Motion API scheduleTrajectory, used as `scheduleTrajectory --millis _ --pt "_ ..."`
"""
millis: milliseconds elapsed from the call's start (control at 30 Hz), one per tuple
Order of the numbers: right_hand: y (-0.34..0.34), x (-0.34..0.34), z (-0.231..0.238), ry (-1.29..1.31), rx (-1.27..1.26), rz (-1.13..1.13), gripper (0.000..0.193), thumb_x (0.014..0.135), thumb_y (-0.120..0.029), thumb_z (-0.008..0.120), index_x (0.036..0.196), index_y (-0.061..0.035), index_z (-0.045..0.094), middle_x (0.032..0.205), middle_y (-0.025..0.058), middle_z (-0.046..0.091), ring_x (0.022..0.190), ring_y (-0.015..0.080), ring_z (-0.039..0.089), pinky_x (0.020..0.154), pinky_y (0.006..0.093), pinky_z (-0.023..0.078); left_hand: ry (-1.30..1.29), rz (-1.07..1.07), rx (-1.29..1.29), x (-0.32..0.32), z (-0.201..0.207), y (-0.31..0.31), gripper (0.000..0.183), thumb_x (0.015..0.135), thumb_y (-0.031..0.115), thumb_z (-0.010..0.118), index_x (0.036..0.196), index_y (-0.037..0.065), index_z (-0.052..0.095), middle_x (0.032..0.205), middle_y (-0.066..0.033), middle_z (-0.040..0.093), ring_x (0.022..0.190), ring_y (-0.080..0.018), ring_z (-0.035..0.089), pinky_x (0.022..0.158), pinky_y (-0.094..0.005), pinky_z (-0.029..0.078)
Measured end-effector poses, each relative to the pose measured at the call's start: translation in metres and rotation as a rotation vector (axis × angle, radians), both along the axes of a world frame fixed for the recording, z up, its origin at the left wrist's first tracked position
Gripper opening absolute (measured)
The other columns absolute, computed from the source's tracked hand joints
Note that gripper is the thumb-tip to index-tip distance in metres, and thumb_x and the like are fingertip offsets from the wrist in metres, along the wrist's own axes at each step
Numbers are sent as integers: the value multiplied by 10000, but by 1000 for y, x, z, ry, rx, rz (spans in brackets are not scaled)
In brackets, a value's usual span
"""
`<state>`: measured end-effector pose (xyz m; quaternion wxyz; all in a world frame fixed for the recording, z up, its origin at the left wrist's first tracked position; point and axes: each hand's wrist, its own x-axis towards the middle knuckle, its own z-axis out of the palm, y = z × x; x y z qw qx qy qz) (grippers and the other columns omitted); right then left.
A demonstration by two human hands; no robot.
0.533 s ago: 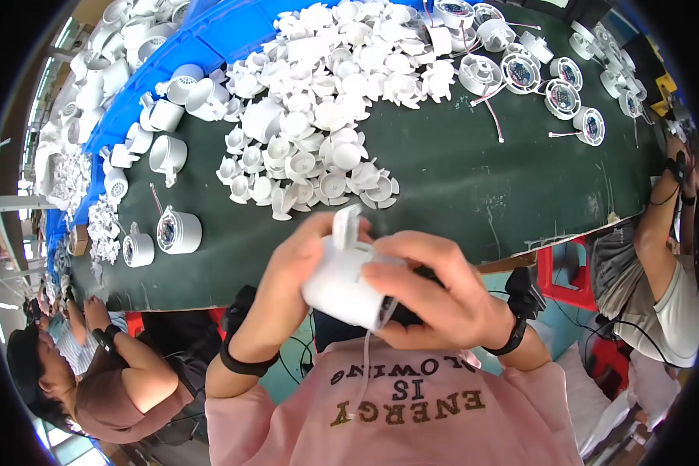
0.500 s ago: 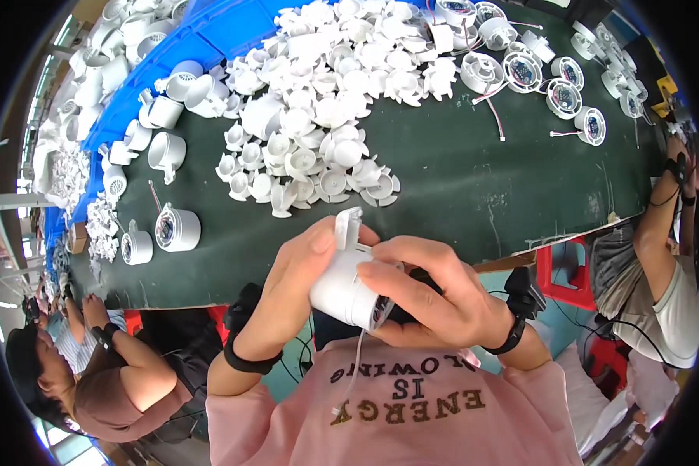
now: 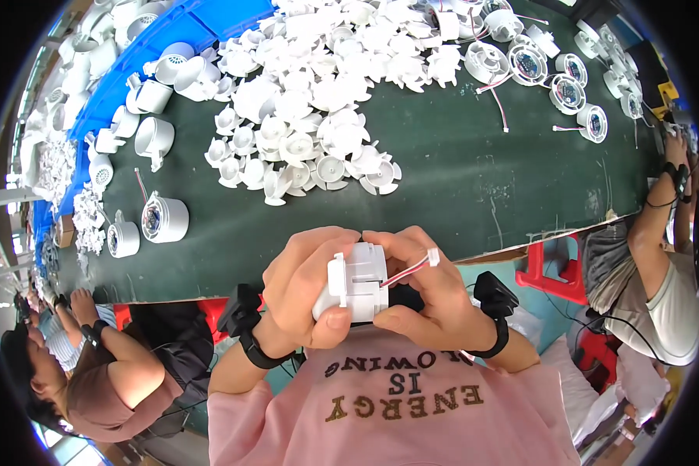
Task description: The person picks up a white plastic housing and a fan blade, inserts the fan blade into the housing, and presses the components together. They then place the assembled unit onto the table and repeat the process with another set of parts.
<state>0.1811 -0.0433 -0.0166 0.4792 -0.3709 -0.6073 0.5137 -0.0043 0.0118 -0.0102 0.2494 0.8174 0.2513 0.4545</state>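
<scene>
Between my hands, above my lap near the table edge, is a white plastic fan housing (image 3: pixel 363 273), round, with a bracket-like tab toward its left. My left hand (image 3: pixel 297 289) grips the tab end, its thumb along the near side. My right hand (image 3: pixel 441 303) is closed on the other end, thumb below and fingers on top. A red and white wire (image 3: pixel 406 274) comes out of the housing's right end and points up right to a small white plug (image 3: pixel 432 257). The housing's underside is hidden.
White fan blades (image 3: pixel 299 146) lie heaped on the dark green table (image 3: pixel 450 179). Round motor units (image 3: pixel 567 94) with wires lie at far right, white housings (image 3: pixel 165 219) at left. A blue bin (image 3: pixel 144 58) stands behind. People sit at left (image 3: pixel 120 357) and right (image 3: pixel 664 272).
The housing has turned in my hands, and its wire now points up right instead of hanging down. My left hand has shifted lower, and my right hand has moved to the housing's right end.
</scene>
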Motion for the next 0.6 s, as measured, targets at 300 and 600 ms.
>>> scheduleTrajectory --millis 300,600 --pt "-3 -3 1 93 -99 65 703 825 -209 723 1358 68 357 1115 118 435 973 182 557 832 301 495 -10 -19 73 -4 -3 0 477 931 338 440 1104 -97 529 941 -242 609 732 -342 630 592 -381 531" --pt "11 2 4 31 -122 -180 702 708 53 766 1315 -1 418 1118 94 442 936 164 571 651 267 531 163 238 -261 9 13 2 505 877 203 557 1316 -21 447 1180 -194 408 933 -275 532 848 -334 424"
